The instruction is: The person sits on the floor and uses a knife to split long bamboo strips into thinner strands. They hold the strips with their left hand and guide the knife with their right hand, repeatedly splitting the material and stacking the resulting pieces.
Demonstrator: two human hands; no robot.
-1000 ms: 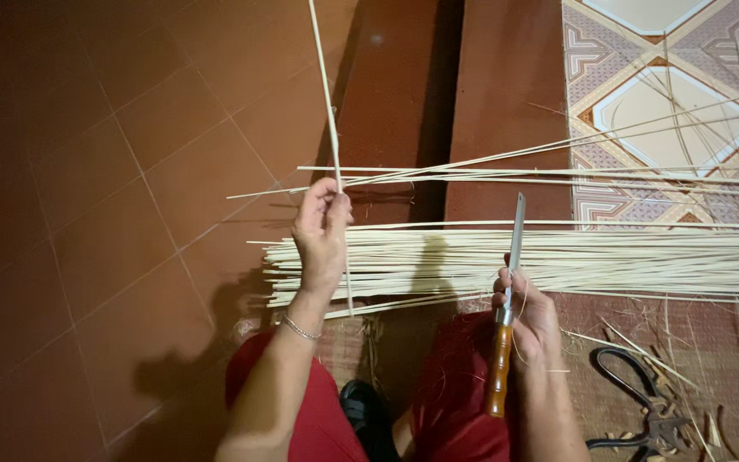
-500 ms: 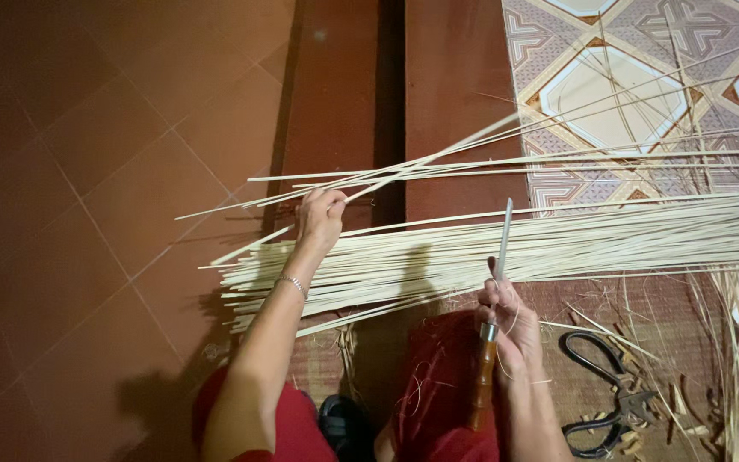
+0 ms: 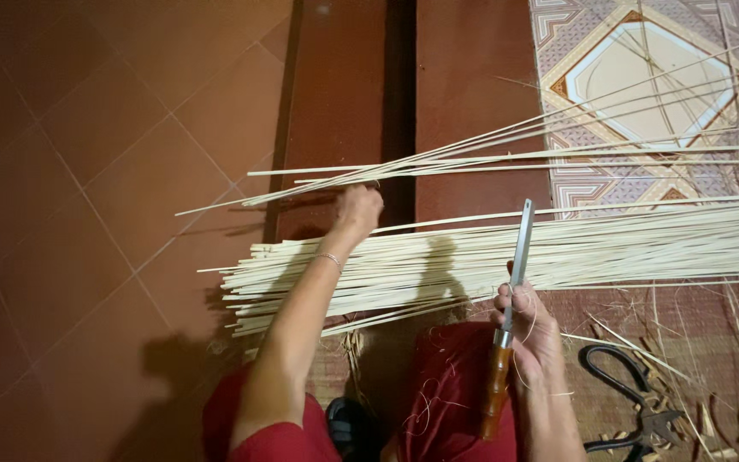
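Observation:
A wide bundle of pale thin bamboo strips (image 3: 489, 261) lies across the floor in front of me. Beyond it lies a smaller group of long strips (image 3: 489, 156), fanned out to the right. My left hand (image 3: 358, 210) reaches over the bundle and rests at that far group, fingers closed around the end of a strip. My right hand (image 3: 528, 329) grips a knife (image 3: 509, 312) with a brown wooden handle, its narrow blade pointing away from me over the bundle. My red trousers (image 3: 446, 393) show below.
Black scissors (image 3: 630, 402) lie on the floor at the lower right among shavings and offcuts. Dark red floor tiles (image 3: 104, 171) fill the left. A patterned tile floor (image 3: 643, 77) lies at the upper right, past a dark step (image 3: 399, 94).
My left hand has laid the strip it held upright down onto the far group of strips. The view has shifted to the left. The knife stays in my right hand.

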